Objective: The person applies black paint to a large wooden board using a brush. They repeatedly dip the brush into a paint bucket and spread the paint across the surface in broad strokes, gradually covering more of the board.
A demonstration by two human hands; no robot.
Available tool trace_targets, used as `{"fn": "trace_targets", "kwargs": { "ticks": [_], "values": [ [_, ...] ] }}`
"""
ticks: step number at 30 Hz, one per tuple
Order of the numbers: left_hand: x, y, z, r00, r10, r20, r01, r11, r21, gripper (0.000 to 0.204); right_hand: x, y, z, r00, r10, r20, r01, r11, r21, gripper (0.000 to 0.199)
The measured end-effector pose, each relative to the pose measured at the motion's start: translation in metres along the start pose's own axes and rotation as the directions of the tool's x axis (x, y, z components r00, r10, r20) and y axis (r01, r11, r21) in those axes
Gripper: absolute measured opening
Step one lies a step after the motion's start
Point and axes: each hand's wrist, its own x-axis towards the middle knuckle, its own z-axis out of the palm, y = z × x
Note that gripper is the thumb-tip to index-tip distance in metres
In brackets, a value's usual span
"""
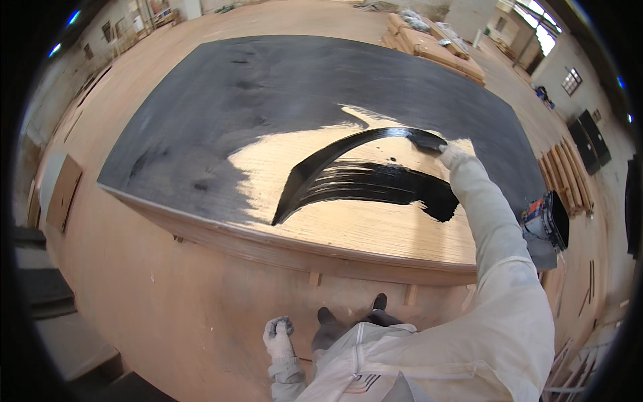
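My right hand [457, 154], in a pale glove and sleeve, reaches across a large wooden panel [375, 231] and grips a wide paintbrush [426, 141]. The brush's dark head rests on the panel, at the right end of a wet, curved black stroke [335, 149]. Below that arc runs a second black, streaky band [375, 184]. Bare pale wood shows around both, while dull black coating [268, 87] covers the far and left parts. My left hand [279, 335], gloved with dark-stained fingertips, hangs by my side with curled fingers and nothing visible in it.
A paint bucket [548, 221] with a black inside stands at the panel's right corner. The panel tops a low stack [295, 258] in front of my feet. Wrapped boards [429, 47] lie beyond it, timber [566, 175] lies to the right, and a board [63, 193] leans at left.
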Motion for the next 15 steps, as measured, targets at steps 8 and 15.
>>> {"fn": "trace_targets", "kwargs": {
  "ticks": [8, 15],
  "values": [
    [0.007, 0.055, 0.121, 0.624, 0.633, 0.458, -0.781, 0.511, 0.359, 0.031, -0.277, -0.017, -0.004, 0.983, -0.042, 0.177, 0.026, 0.995, 0.094, 0.046],
    [0.012, 0.097, 0.196, 0.246, 0.673, 0.698, -0.949, 0.021, 0.314, 0.043, -0.132, 0.104, 0.023, 0.996, 0.079, 0.048, -0.083, 0.993, 0.084, 0.039]
  ]
}}
